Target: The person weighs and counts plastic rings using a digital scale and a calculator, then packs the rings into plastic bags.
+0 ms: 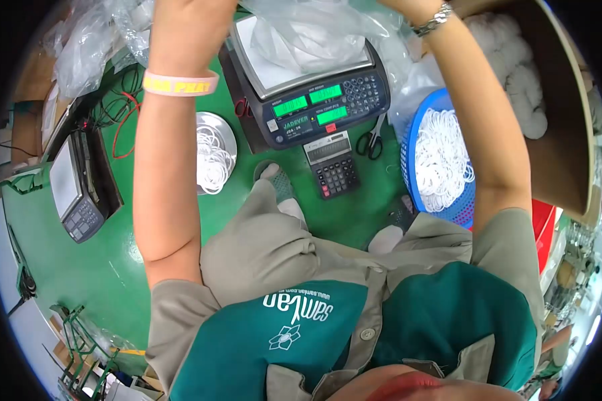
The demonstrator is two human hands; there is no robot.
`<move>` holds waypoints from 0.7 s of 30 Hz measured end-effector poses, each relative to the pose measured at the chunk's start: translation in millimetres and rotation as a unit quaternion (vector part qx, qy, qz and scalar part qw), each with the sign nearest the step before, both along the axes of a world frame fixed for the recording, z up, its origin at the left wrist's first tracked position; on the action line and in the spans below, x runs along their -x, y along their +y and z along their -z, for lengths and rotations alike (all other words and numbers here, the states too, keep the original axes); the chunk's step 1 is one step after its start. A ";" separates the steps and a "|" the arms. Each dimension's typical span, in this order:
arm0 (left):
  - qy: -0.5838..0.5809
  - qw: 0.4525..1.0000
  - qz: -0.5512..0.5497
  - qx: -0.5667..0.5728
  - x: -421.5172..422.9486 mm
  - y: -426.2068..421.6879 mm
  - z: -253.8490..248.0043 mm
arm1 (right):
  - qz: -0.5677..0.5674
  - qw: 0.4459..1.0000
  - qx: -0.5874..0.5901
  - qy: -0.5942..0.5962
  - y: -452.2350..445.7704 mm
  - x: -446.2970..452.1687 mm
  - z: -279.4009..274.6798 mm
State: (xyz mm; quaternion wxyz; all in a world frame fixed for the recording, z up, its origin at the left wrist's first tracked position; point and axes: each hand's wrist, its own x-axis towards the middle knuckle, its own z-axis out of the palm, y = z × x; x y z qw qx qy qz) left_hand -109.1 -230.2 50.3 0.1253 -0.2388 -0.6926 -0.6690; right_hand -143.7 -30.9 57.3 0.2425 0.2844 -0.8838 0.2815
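Note:
My left hand (192, 30) is at the top edge, above a pink wristband with yellow letters. Its fingers are cut off by the frame. Of my right hand (408, 7) only the part beside the metal watch shows, and its fingers are out of view too. Between the hands a clear plastic bag (314, 40) lies over the pan of a counting scale (324, 110) with lit green displays. Whether either hand touches the bag cannot be seen. A calculator (333, 167) and black scissors (369, 144) lie in front of the scale.
White rings fill a round metal dish (229, 130) on the left and a blue basket (408, 160) on the right. A second scale (73, 187) stands far left. A cardboard box (568, 134) with white bundles is at the right. Plastic sheeting (87, 63) hangs upper left.

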 end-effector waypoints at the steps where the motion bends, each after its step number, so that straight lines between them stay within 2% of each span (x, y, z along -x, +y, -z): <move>1: 0.025 1.000 -0.018 0.005 1.6 -2.9 3.6 | 0.003 0.999 0.021 0.034 2.5 -5.5 -7.0; 2: 0.032 0.997 -0.058 0.027 -0.9 -1.5 0.4 | -0.026 0.997 0.060 0.047 7.9 -7.8 -11.4; 4: 0.042 0.987 -0.139 0.071 -6.1 1.1 -6.0 | -0.041 0.980 0.191 -0.031 19.4 -16.3 -21.8; 6: 0.048 0.983 -0.157 0.086 -4.6 -1.8 -2.8 | -0.094 0.923 0.342 -0.146 25.1 -41.5 -35.2; 9: 0.089 0.981 -0.159 0.066 -2.7 -5.1 2.2 | -0.019 0.858 0.475 -0.193 27.2 -85.3 -44.9; 11: 0.096 0.982 -0.157 0.035 -4.2 -5.0 3.6 | 0.041 0.845 0.472 -0.248 76.7 -104.3 -30.2; 14: 0.120 0.968 -0.211 0.057 -10.5 -3.5 -2.8 | 0.113 0.816 0.458 -0.333 142.7 -141.6 1.1; 15: 0.205 0.957 -0.186 0.091 -1.6 -15.5 3.2 | 0.169 0.819 0.457 -0.305 140.9 -155.8 8.2; 16: 0.289 0.937 -0.158 0.120 7.8 -27.1 9.5 | 0.174 0.806 0.443 -0.352 167.9 -167.6 26.5; 17: 0.165 0.981 -0.099 -0.004 3.2 -20.0 8.1 | 0.256 0.839 0.356 -0.321 185.2 -179.9 44.4; 18: 0.097 0.984 -0.140 -0.048 -16.9 -6.4 -6.1 | 0.306 0.883 0.189 -0.303 208.0 -194.8 63.8; 19: 0.102 0.984 -0.146 -0.014 -22.8 -4.5 -9.9 | 0.356 0.895 0.018 -0.267 230.6 -208.3 82.9; 20: 0.145 0.979 -0.143 -0.021 -25.6 3.3 -12.8 | 0.397 0.842 0.141 -0.338 214.3 -219.8 75.8; 21: 0.121 0.981 -0.144 -0.042 -38.6 16.1 -22.6 | 0.418 0.837 0.077 -0.345 231.0 -229.4 94.5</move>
